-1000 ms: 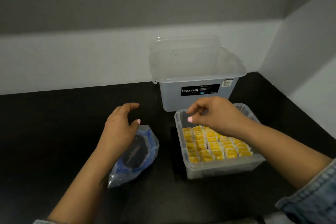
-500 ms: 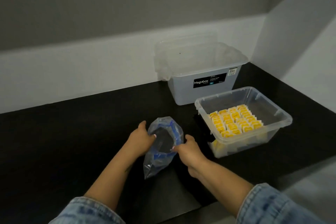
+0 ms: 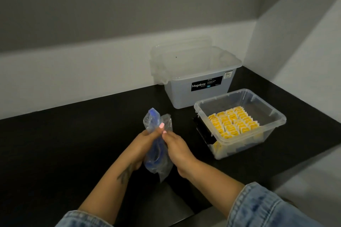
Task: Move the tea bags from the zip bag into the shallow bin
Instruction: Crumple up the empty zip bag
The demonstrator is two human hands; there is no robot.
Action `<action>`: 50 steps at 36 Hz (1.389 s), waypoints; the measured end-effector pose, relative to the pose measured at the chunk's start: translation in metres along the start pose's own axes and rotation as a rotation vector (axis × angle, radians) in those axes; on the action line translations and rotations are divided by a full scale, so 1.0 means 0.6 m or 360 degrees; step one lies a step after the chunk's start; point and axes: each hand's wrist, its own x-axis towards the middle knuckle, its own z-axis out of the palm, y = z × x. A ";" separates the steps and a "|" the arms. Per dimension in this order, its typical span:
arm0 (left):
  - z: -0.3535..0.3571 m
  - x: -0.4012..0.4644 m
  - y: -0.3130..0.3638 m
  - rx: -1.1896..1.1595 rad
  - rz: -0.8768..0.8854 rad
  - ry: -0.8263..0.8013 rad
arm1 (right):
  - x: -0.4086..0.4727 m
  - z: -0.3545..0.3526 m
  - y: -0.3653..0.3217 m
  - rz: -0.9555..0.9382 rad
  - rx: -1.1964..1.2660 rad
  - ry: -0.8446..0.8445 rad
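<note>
Toward the left of the black counter [image 3: 73,143], we are holding the zip bag [image 3: 158,160] up between both hands. Our left hand [image 3: 145,143] is curling its fingers around the crumpled clear plastic, thumb lying across the front, and our right hand [image 3: 177,149] is pinching the same bag just beside it, so the two hands are almost touching. We are seeing the blue zip strip bunched inside the folds; whether any tea bags are remaining in it we cannot tell. Denim sleeves [image 3: 267,208] are showing at the bottom edge.

Moving right, the tall translucent tub [image 3: 195,96] is standing against the wall, wearing a black label reading "Megabox"; the smaller print and the sticker beside it are too small for us to read. Just in front and further right, the shallow bin [image 3: 273,127] is sitting on the counter, holding the yellow tea bags [image 3: 234,123] standing upright in neat packed rows, filling the near part of it.
</note>
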 end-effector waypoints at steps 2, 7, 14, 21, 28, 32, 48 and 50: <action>-0.018 -0.009 0.009 -0.0196 0.0137 -0.0053 | -0.009 -0.003 -0.011 -0.0089 -0.0010 -0.0054; -0.042 -0.018 0.008 -0.0372 0.0242 -0.0158 | -0.029 -0.028 -0.043 -0.0243 -0.0156 -0.0227; -0.080 -0.041 0.017 -0.0954 0.0227 -0.0323 | -0.042 -0.056 -0.049 -0.0775 -0.0356 0.0534; -0.067 -0.076 0.027 -0.0973 0.0356 -0.0787 | -0.049 -0.067 -0.070 -0.0257 0.0097 -0.0281; -0.052 -0.092 0.034 -0.0675 0.0417 -0.0746 | -0.066 -0.110 -0.064 -0.0151 0.0687 -0.0647; -0.034 -0.097 0.032 -0.0837 0.0497 -0.0948 | -0.075 -0.129 -0.055 -0.0161 0.0810 -0.0753; 0.072 -0.081 0.069 -0.0140 0.0948 -0.0736 | -0.134 -0.222 -0.018 0.0075 0.0756 -0.0435; 0.088 -0.076 0.077 0.0106 0.1068 -0.0677 | -0.148 -0.232 -0.024 0.0050 0.0671 -0.0300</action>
